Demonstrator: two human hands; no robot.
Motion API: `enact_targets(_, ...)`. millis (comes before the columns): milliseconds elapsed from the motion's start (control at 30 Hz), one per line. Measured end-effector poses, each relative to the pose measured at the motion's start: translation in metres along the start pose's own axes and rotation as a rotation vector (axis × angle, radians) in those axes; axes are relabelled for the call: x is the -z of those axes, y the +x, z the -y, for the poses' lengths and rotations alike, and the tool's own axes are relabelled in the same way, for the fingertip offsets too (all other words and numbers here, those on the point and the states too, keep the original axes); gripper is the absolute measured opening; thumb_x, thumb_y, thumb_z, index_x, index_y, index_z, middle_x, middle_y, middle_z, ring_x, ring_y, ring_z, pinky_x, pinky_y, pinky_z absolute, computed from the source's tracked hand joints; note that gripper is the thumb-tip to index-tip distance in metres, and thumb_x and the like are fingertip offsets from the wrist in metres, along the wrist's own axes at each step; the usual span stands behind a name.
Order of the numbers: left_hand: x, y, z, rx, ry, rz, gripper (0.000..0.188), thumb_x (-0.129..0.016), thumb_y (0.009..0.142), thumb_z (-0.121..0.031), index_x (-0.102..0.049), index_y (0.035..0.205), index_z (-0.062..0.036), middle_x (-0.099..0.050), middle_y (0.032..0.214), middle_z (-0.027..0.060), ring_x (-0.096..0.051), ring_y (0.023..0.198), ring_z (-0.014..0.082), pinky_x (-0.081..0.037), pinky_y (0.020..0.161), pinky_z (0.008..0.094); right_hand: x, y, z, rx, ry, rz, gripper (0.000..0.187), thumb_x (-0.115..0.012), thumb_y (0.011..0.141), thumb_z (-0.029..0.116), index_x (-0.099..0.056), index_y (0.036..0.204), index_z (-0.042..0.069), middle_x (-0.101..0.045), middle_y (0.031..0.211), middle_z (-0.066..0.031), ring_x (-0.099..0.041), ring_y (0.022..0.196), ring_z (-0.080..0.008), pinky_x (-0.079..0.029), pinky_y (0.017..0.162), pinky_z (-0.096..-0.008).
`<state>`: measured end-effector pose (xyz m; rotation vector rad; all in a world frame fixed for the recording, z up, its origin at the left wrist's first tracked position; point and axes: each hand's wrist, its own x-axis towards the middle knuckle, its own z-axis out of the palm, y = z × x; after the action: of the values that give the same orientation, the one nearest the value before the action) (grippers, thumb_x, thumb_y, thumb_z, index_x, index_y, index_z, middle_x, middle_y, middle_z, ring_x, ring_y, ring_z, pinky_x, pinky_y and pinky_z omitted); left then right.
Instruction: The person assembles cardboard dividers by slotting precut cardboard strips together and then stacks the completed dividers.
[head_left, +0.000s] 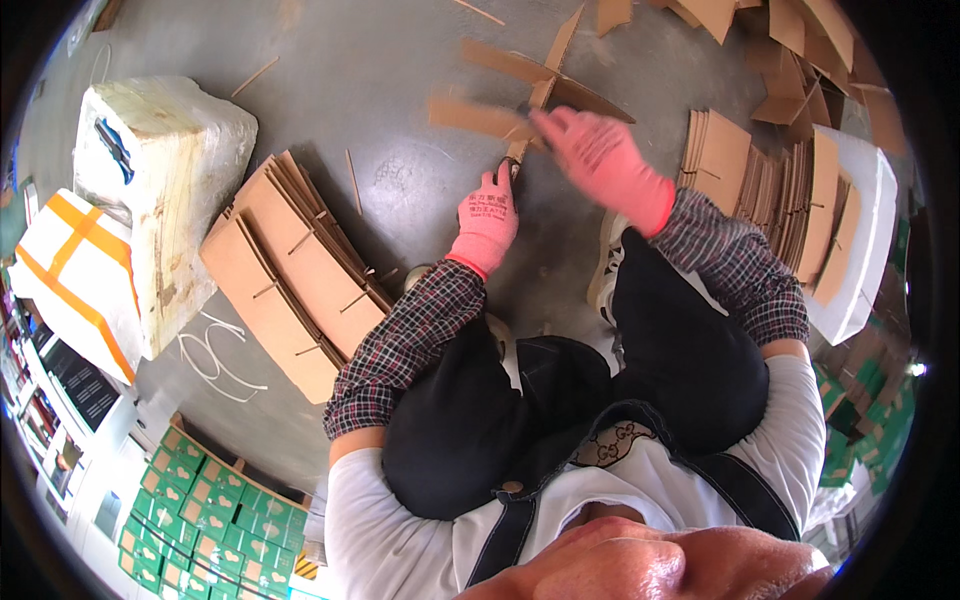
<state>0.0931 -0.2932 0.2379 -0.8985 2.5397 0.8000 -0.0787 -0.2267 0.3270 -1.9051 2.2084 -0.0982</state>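
- The pink-gloved left hand (487, 222) pinched flat, crossed brown cardboard strips (546, 88) between its fingers, at their near end.
- The pink-gloved right hand (600, 160) blurred beside them; its fingers' grip couldn't be told.

Stacked green cartons (212, 520) and an orange-taped white box (96, 275) stand at the left

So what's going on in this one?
A person is handling crossed cardboard strips on a grey floor. The pink-gloved left hand appears to pinch the near end of the long strip; the right hand, motion-blurred, is beside the nearer crosspiece. Cardboard stacks stand to the left and right.
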Motion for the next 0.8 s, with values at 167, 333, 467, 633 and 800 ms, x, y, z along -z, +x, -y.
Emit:
enact_targets(167, -0.015, 0.006, 0.010, -0.067, 0.222, 0.292, 0.046, -0.051, 0.077, -0.008, -0.040, 0.121, -0.0064, -0.054, 0.106, 0.0155, -0.062, 0.081, 0.0316, -0.051, 0.068, 0.0394, -0.013, -0.018, 0.058, 0.180, -0.140, 0.161, 0.054, -0.051, 0.073, 0.012, -0.042, 0.127, 0.009, -0.049, 0.098, -0.0075, -0.053, 0.081, -0.0209, -0.048, 0.062, -0.0274)
enact_targets(333, 0.000, 0.000, 0.000, 0.012, -0.007, 0.071, 0.052, -0.059, 0.075, -0.016, -0.038, 0.121, -0.0048, -0.053, 0.109, 0.0152, -0.059, 0.089, 0.0323, -0.048, 0.073, 0.0412, -0.062, -0.013, 0.026, 0.066, -0.126, 0.100, 0.050, -0.045, 0.081, 0.014, -0.039, 0.130, 0.008, -0.053, 0.086, -0.0106, -0.057, 0.070, -0.0204, -0.046, 0.057, -0.0307)
enact_targets(467, 0.001, -0.003, 0.002, -0.102, -0.096, -0.033, 0.055, -0.060, 0.076, -0.021, -0.036, 0.123, -0.0034, -0.051, 0.112, 0.0173, -0.057, 0.092, 0.0340, -0.048, 0.074, 0.0416, -0.084, -0.006, 0.019, 0.119, -0.050, 0.059, 0.049, -0.046, 0.079, 0.012, -0.040, 0.127, 0.005, -0.053, 0.072, -0.0101, -0.057, 0.066, -0.0217, -0.047, 0.056, -0.0325)
enact_targets(633, 0.067, -0.078, 0.038, -0.153, -0.820, -0.071, 0.065, -0.063, 0.076, -0.010, -0.031, 0.131, 0.0006, -0.045, 0.123, 0.0197, -0.045, 0.115, 0.0304, -0.036, 0.098, 0.0366, -0.027, -0.047, 0.006, 0.080, 0.249, -0.094, 0.047, -0.054, 0.073, 0.010, -0.048, 0.120, 0.009, -0.051, 0.080, -0.0092, -0.056, 0.077, -0.0262, -0.046, 0.067, -0.0385)
enact_targets(800, 0.088, -0.143, 0.091, 0.218, -1.123, -0.621, 0.043, -0.046, 0.081, 0.006, -0.042, 0.124, -0.0013, -0.049, 0.119, 0.0109, -0.047, 0.109, 0.0197, -0.037, 0.095, 0.0305, 0.221, -0.035, -0.025, 0.012, -0.051, -0.393, 0.047, -0.064, 0.057, 0.001, -0.058, 0.103, 0.008, -0.059, 0.090, -0.0131, -0.058, 0.081, -0.0321, -0.049, 0.067, -0.0365)
